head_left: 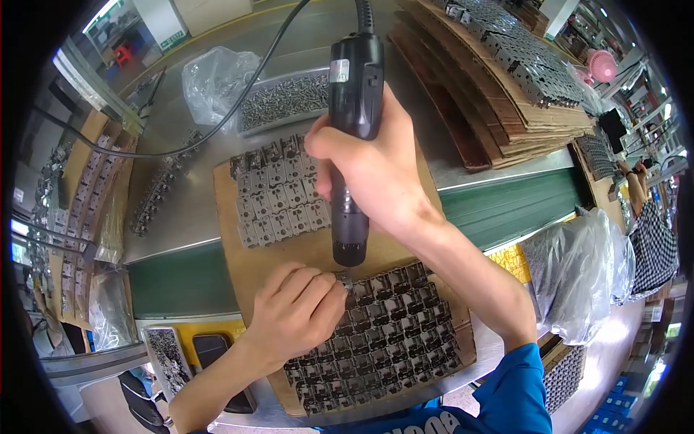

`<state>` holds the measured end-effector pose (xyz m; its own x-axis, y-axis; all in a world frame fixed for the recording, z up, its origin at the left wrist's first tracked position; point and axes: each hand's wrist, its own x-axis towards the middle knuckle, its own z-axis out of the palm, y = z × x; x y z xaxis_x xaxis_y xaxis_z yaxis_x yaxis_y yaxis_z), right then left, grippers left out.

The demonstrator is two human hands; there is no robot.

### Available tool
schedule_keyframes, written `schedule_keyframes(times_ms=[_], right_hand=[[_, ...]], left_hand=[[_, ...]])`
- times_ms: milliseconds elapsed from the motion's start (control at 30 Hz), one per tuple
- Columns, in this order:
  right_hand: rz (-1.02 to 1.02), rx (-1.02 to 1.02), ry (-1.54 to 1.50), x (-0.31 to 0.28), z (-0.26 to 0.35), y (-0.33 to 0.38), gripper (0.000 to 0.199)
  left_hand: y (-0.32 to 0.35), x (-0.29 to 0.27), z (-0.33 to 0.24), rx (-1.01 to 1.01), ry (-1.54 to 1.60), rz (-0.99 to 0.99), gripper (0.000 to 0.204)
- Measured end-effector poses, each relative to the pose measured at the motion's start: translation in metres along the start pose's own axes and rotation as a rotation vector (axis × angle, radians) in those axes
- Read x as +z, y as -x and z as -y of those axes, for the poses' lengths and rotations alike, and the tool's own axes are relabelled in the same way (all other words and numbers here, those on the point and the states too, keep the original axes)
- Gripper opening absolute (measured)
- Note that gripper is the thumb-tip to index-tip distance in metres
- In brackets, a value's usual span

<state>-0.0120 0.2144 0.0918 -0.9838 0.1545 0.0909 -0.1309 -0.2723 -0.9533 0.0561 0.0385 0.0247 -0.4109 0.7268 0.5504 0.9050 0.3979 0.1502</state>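
**benchwatch:** Watching the head feed here. My right hand [376,170] is wrapped tight around the black corded electric screwdriver [353,137], held upright with its tip just above the top edge of the dark batch. My left hand [296,311] is pinched on a small grey metal part [345,281] right under that tip, at the corner of the block of dark metal brackets [390,333] laid out in rows on the brown cardboard sheet [253,267].

**torque_tom:** How far along would you say it is?

**benchwatch:** Hard to call. The lighter grey square brackets [278,195] sit in a neat block at the far end of the same sheet, well apart from the dark ones. I can't tell from here which block is finished. The driver is working at the very top row of the dark block, so my guess is most of that batch is left.

**torque_tom:** Screws handy?

**benchwatch:** Yep, a clear tray of small silver screws [285,98] sits on the grey bench [188,210] just past the sheet, beside a crumpled clear plastic bag [213,76]. More stacked cardboard layers with metal parts [506,72] wait at the far right.
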Motion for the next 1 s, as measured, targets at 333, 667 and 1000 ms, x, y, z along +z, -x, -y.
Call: schedule_keyframes(times_ms=[333, 667, 1000], right_hand=[[0.028, 0.066, 0.045, 0.008, -0.001, 0.001, 0.034], [0.022, 0.129, 0.011, 0.004, -0.011, -0.009, 0.034], [-0.030, 0.098, -0.029, -0.007, -0.009, -0.015, 0.035]], left_hand=[[0.002, 0.001, 0.000, -0.008, -0.031, -0.010, 0.015], [-0.001, 0.001, -0.001, -0.034, -0.011, -0.024, 0.015], [-0.010, -0.018, 0.004, -0.417, 0.360, 0.251, 0.012]])
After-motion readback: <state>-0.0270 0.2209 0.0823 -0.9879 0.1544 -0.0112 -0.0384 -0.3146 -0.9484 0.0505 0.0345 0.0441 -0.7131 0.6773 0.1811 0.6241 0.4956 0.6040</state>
